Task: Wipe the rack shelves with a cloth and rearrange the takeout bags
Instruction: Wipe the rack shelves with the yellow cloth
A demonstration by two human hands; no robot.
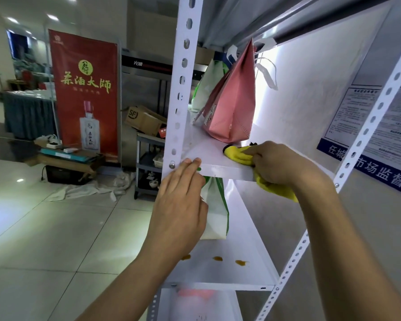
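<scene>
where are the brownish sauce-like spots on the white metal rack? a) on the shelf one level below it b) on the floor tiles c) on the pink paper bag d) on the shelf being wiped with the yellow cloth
a: three brownish spots sit near the front of the lower white shelf, one level under the shelf where the right hand presses the yellow cloth.

A red banner (83, 93) stands at nine o'clock on the tiled floor (44, 228), a cardboard box (144, 119) beside it; a blue notice (380, 126) hangs at three.
</scene>
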